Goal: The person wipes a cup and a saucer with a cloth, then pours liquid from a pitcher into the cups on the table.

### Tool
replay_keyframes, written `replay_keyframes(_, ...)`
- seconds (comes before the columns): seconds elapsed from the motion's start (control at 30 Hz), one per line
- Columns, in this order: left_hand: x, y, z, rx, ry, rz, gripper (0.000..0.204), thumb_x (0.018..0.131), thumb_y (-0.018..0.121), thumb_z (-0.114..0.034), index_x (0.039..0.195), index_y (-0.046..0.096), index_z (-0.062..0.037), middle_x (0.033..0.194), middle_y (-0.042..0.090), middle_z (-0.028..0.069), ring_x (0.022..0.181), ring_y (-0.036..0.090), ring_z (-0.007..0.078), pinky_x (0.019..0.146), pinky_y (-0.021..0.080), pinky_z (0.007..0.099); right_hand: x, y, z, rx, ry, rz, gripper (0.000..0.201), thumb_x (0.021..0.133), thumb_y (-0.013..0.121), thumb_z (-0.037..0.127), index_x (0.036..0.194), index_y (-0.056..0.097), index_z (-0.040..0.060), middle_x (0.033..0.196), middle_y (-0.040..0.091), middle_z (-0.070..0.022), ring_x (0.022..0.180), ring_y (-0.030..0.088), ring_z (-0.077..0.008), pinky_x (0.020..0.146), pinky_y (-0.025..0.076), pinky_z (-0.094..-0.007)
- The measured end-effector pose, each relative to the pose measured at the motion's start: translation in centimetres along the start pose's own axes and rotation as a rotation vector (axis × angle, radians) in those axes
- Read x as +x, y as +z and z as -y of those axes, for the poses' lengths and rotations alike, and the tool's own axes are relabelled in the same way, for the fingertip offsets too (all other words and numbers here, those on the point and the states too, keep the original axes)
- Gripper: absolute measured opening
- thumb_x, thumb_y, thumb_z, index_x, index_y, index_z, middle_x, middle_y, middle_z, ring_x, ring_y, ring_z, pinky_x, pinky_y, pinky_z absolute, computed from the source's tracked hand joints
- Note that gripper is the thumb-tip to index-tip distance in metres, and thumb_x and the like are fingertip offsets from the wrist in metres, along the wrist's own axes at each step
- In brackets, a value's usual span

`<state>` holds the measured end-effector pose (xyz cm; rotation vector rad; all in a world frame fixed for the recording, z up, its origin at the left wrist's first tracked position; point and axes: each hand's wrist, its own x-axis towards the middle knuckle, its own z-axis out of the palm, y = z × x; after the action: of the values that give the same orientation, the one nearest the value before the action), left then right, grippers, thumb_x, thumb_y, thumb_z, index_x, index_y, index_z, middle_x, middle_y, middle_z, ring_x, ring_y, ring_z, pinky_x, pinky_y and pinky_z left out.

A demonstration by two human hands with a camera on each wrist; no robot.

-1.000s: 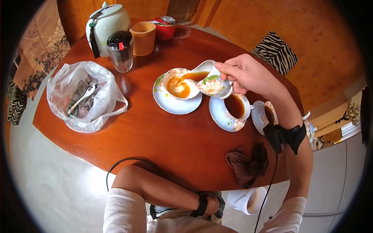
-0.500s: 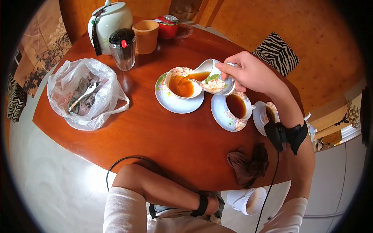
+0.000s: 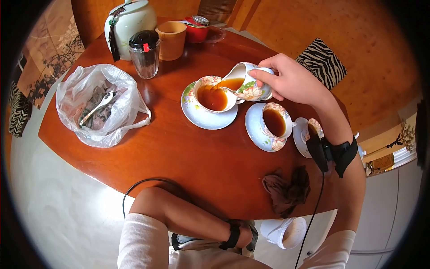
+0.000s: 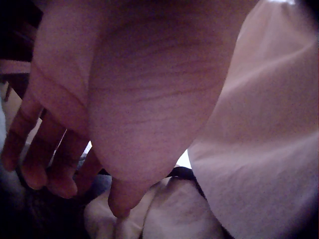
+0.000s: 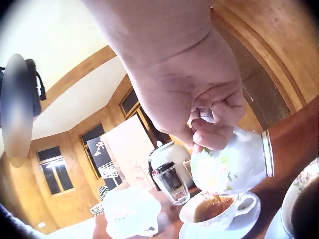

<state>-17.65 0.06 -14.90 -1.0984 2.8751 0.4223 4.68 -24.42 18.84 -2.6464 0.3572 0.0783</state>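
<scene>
My right hand (image 3: pixel 291 80) grips the handle of a flowered porcelain creamer (image 3: pixel 251 85), tipped to the left. Brown tea runs from its spout into a flowered teacup (image 3: pixel 214 96), which stands on a pale blue saucer (image 3: pixel 208 120). In the right wrist view the fingers curl at the handle of the creamer (image 5: pixel 234 169), above the cup (image 5: pixel 217 211). Nearer my right forearm stand a second teacup (image 3: pixel 274 122) of tea and a third cup (image 3: pixel 315 128), partly covered by the wrist camera. My left hand (image 4: pixel 119 99) hangs by my lap, its fingers relaxed and holding nothing.
A plastic bag (image 3: pixel 107 130) with a white spoon (image 3: pixel 96 109) sits on the left. Behind are a clear jar (image 3: pixel 145 62), a white lidded pot (image 3: pixel 130 27), a wooden cup (image 3: pixel 172 42) and a red container (image 3: pixel 197 32). A brown cloth (image 3: pixel 286 188) lies near the front edge.
The teacup's tea has risen and darkened, while the creamer holds less and tilts more. My right hand has risen slightly. The whole head view shifts a little; my left arm stays put.
</scene>
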Motion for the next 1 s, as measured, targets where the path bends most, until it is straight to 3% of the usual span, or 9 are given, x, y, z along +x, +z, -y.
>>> replay_keyframes(0.3, -0.3, -3.8, 0.8, -0.041, 0.068, 0.247, 0.030, 0.082, 0.061, -0.024, 0.091, 0.076, 0.0005, 0.086, 0.072, 0.0181, 0.072, 0.070, 0.0382, 0.053, 0.052, 0.0548, -0.1, -0.2, 0.5, -0.060, -0.059, -0.002, 0.036, 0.101, 0.060, 0.029, 0.079, 0.065, 0.0006, 0.053, 0.050, -0.0009, 0.046, 0.046, -0.0083, 0.045, 0.034, -0.0281)
replay_keyframes(0.5, 0.6, -0.9, 0.5, -0.042, 0.086, 0.147, 0.029, 0.081, 0.060, -0.025, 0.089, 0.074, -0.0009, 0.087, 0.071, 0.0161, 0.074, 0.069, 0.0368, 0.051, 0.052, 0.0546, -0.2, 0.0, 0.6, -0.128, -0.093, -0.001, 0.033, 0.100, 0.061, 0.027, 0.084, 0.067, -0.0015, 0.056, 0.049, -0.0004, 0.049, 0.041, -0.0080, 0.046, 0.032, -0.0285)
replay_keyframes(0.67, -0.2, -2.6, 0.6, -0.044, 0.083, 0.169, 0.029, 0.080, 0.060, -0.025, 0.091, 0.073, -0.0009, 0.087, 0.070, 0.0153, 0.072, 0.069, 0.0358, 0.050, 0.051, 0.0551, -0.5, 0.0, 0.5, -0.132, -0.107, -0.013, 0.034, 0.099, 0.061, 0.026, 0.087, 0.067, -0.0049, 0.060, 0.053, -0.0044, 0.054, 0.044, -0.0107, 0.051, 0.037, -0.0304)
replay_keyframes(0.73, -0.4, -3.4, 0.6, -0.046, 0.046, 0.232, 0.027, 0.085, 0.060, -0.025, 0.099, 0.074, -0.0069, 0.098, 0.070, 0.0126, 0.083, 0.068, 0.0357, 0.056, 0.053, 0.0568, -0.6, 0.1, 0.4, -0.134, -0.124, -0.039, 0.033, 0.099, 0.061, 0.025, 0.089, 0.067, -0.0067, 0.063, 0.056, -0.0069, 0.057, 0.047, -0.0123, 0.055, 0.040, -0.0311)
replay_keyframes(0.8, -0.2, -4.9, 0.2, -0.038, -0.019, 0.374, 0.027, 0.095, 0.060, -0.024, 0.115, 0.077, -0.0193, 0.120, 0.071, 0.0071, 0.105, 0.067, 0.0357, 0.068, 0.058, 0.0603, -0.7, 0.4, 0.1, -0.124, -0.148, -0.067, 0.034, 0.098, 0.062, 0.024, 0.092, 0.066, -0.0084, 0.067, 0.060, -0.0096, 0.060, 0.050, -0.0139, 0.058, 0.042, -0.0318)
replay_keyframes(0.9, 0.1, -3.2, 0.8, -0.021, 0.118, 0.255, 0.028, 0.086, 0.059, -0.023, 0.098, 0.074, -0.0036, 0.095, 0.071, 0.0144, 0.080, 0.069, 0.0365, 0.055, 0.053, 0.0564, -0.9, 0.5, 0.0, -0.116, -0.120, -0.082, 0.034, 0.094, 0.066, 0.026, 0.099, 0.069, -0.0076, 0.072, 0.064, -0.0238, 0.064, 0.062, -0.0332, 0.062, 0.048, -0.0412)
replay_keyframes(1.0, 0.1, -3.1, 0.9, -0.049, 0.116, 0.267, 0.030, 0.086, 0.058, -0.023, 0.097, 0.074, -0.0001, 0.094, 0.072, 0.0165, 0.078, 0.070, 0.0371, 0.055, 0.053, 0.0565, -1.0, 0.6, -0.1, -0.098, -0.104, -0.079, 0.033, 0.094, 0.066, 0.024, 0.100, 0.069, -0.0078, 0.073, 0.064, -0.0238, 0.064, 0.063, -0.0334, 0.062, 0.048, -0.0409)
